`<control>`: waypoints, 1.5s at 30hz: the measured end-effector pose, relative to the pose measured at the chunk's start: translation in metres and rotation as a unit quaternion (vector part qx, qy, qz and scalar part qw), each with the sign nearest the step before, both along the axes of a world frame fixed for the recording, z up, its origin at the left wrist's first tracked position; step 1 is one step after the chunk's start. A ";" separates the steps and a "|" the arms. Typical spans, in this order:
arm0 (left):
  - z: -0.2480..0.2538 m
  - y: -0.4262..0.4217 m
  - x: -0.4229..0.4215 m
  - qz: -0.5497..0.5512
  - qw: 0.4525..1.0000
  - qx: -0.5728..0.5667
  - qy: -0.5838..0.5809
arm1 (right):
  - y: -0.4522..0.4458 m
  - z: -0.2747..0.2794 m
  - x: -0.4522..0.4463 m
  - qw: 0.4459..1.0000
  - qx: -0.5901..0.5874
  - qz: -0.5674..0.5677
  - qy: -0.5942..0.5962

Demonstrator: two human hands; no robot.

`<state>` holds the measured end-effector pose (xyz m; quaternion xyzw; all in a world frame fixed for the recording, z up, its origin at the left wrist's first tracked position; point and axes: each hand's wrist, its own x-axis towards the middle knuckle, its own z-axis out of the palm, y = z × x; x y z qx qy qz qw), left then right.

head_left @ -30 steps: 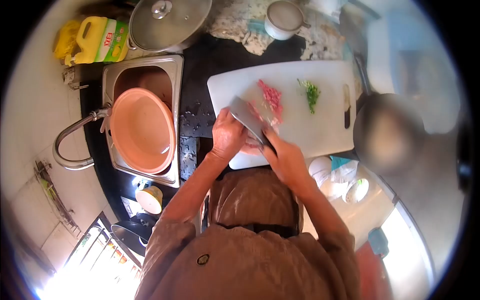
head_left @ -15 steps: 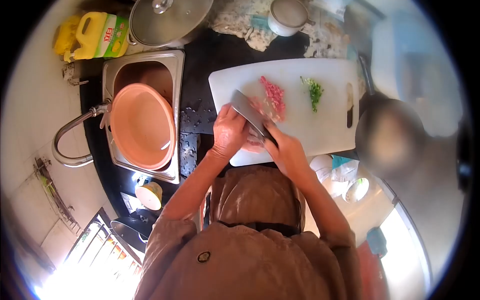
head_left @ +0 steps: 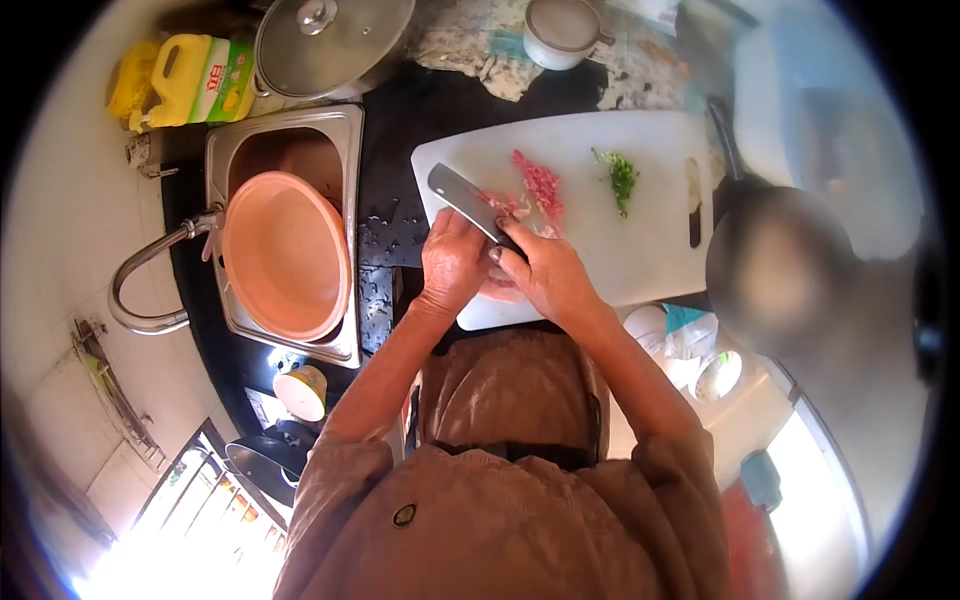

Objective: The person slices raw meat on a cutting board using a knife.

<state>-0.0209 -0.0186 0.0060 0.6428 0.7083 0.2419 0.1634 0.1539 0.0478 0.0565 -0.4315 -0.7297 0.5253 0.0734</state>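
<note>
My right hand (head_left: 545, 270) grips the dark handle of a cleaver (head_left: 465, 203), whose blade points up and left over the white cutting board (head_left: 620, 265). Close beside the blade, my left hand (head_left: 455, 262) has its fingers bent and pressed down on a piece of raw meat (head_left: 500, 287), mostly hidden between the two hands. Cut pink meat (head_left: 541, 185) lies in a strip beyond the blade. Further right on the board is a small heap of chopped greens (head_left: 618, 180).
To the left, an orange basin (head_left: 285, 255) sits in the steel sink (head_left: 350, 150) beside a curved faucet (head_left: 150, 322). A lidded pot (head_left: 330, 50), a yellow jug (head_left: 185, 80) and a small white pot (head_left: 562, 35) stand at the back. A wok (head_left: 775, 270) is at right.
The cleaver has shifted up and left, its blade now turned more to the left and showing a hole near the tip. My right hand has moved slightly left with it.
</note>
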 end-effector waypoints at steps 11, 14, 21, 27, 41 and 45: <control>0.001 0.000 0.000 0.002 1.000 0.008 0.017 | -0.005 -0.007 0.000 1.000 0.001 0.003 0.006; -0.001 0.004 0.001 0.015 0.999 0.038 0.022 | -0.016 0.012 0.025 0.999 -0.004 -0.038 0.035; -0.002 -0.002 0.001 0.013 1.000 0.005 0.002 | -0.002 -0.021 -0.017 0.999 0.041 -0.020 0.028; 0.003 0.002 0.003 0.011 0.999 0.051 -0.004 | 0.014 -0.017 0.004 0.986 -0.100 -0.083 0.101; 0.004 0.029 0.013 0.133 0.982 0.048 -0.126 | 0.021 -0.008 0.035 0.905 -0.339 -0.216 0.141; 0.004 0.019 0.001 0.111 0.988 0.050 -0.092 | 0.024 -0.012 0.034 0.905 -0.338 -0.213 0.147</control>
